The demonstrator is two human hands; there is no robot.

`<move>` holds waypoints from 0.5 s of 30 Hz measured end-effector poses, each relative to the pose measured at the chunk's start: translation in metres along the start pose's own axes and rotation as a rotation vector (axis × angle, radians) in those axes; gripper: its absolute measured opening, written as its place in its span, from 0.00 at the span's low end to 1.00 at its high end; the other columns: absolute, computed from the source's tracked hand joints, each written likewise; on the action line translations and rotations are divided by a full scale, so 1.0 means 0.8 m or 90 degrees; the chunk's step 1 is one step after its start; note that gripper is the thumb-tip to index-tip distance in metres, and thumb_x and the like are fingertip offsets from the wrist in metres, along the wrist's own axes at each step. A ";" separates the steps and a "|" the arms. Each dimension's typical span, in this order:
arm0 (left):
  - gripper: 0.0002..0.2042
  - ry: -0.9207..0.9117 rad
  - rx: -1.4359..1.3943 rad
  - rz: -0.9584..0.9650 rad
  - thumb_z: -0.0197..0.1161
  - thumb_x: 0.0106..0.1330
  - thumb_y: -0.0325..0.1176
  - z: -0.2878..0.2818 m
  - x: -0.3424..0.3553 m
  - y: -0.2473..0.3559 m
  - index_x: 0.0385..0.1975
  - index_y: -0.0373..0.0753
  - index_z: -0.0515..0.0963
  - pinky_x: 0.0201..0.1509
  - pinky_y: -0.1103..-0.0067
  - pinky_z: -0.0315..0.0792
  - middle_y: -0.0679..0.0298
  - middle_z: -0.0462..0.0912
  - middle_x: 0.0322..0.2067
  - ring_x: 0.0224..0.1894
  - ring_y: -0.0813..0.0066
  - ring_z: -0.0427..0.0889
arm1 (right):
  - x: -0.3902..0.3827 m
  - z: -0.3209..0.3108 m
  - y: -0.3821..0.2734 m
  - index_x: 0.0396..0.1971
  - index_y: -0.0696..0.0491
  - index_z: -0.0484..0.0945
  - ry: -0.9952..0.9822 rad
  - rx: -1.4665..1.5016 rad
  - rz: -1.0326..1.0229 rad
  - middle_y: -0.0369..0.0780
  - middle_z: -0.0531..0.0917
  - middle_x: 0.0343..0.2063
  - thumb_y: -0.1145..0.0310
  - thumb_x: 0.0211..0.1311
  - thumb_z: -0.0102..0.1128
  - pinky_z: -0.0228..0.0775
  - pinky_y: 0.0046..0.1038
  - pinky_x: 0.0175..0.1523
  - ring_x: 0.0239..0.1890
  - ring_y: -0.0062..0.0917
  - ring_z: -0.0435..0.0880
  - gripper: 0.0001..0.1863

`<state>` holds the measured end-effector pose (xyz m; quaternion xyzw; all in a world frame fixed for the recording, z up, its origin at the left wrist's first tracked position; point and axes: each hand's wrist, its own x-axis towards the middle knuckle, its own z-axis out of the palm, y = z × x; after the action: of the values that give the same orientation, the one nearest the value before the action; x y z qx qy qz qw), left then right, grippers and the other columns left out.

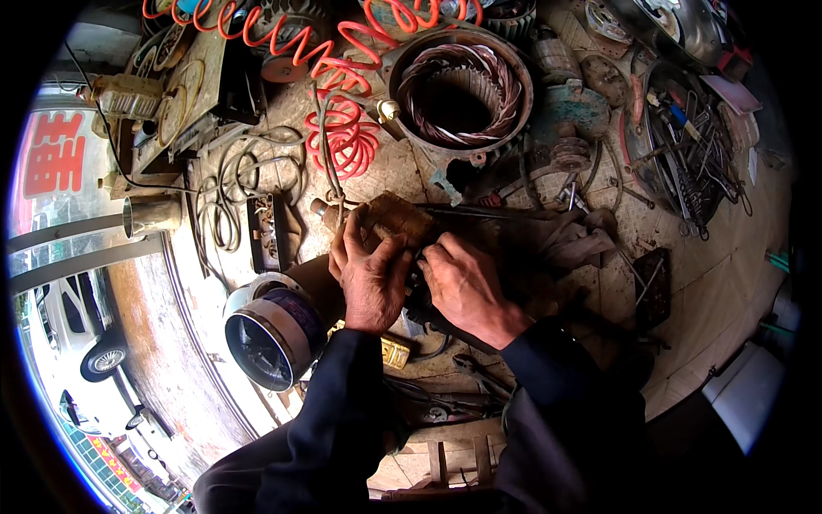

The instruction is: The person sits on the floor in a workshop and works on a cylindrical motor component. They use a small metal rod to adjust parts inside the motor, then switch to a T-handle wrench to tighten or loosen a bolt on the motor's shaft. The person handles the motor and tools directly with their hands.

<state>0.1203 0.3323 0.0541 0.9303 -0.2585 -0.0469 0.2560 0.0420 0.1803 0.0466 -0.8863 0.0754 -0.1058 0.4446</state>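
Left hand [374, 281] at brown block [401, 218]; right hand [467, 289] just beside, curled.

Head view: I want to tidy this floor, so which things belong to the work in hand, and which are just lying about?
In hand, it seems:
brownish block, at the left hand
right hand, close beside it

Apparently lying about:
red coiled hose
wound motor stator
pile of tools
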 end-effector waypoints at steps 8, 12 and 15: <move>0.14 -0.010 0.015 0.006 0.72 0.57 0.33 -0.005 0.002 0.001 0.44 0.54 0.86 0.72 0.54 0.51 0.50 0.63 0.71 0.71 0.42 0.58 | 0.002 -0.012 -0.011 0.28 0.56 0.74 0.001 -0.036 0.011 0.46 0.76 0.31 0.74 0.59 0.63 0.75 0.42 0.35 0.33 0.43 0.81 0.05; 0.15 -0.018 0.019 -0.002 0.71 0.57 0.32 -0.005 0.000 -0.008 0.45 0.55 0.86 0.72 0.55 0.52 0.52 0.63 0.70 0.71 0.43 0.59 | 0.000 -0.003 0.002 0.30 0.57 0.75 -0.034 0.016 -0.011 0.46 0.77 0.31 0.78 0.53 0.61 0.76 0.41 0.39 0.35 0.43 0.81 0.05; 0.15 -0.021 -0.011 -0.007 0.71 0.58 0.30 0.003 0.000 -0.006 0.45 0.54 0.86 0.74 0.56 0.50 0.51 0.61 0.72 0.72 0.43 0.57 | -0.001 -0.013 0.000 0.30 0.57 0.76 -0.041 -0.033 -0.020 0.44 0.77 0.31 0.76 0.54 0.59 0.78 0.39 0.40 0.36 0.39 0.82 0.04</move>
<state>0.1215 0.3347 0.0500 0.9285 -0.2573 -0.0657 0.2595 0.0387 0.1724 0.0526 -0.9015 0.0498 -0.0823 0.4220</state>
